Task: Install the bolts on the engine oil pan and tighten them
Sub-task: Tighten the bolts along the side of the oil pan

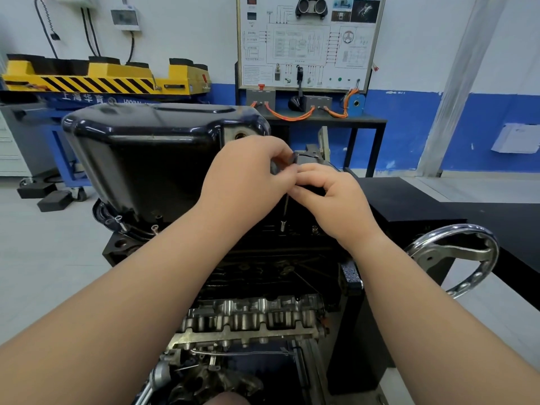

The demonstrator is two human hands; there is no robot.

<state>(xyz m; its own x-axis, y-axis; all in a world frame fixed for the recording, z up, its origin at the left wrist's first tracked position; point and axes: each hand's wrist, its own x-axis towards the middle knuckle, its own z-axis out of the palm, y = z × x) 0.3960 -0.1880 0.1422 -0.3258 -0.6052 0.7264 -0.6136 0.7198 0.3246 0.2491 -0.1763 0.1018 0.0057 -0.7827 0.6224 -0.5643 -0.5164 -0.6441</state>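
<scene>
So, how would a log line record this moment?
left hand: pinches driver top | right hand: grips driver handle | driver tip: down at oil pan flange | bolts: some standing proud at left

The oil pan sits on top of the engine at centre left of the frame, with bolts standing in its flange at the left. The left hand and right hand meet at the pan's right side, both gripping the top of a socket driver that reaches down to the flange. A handwheel lies right of the engine, and a display board stands behind at upper centre.
</scene>
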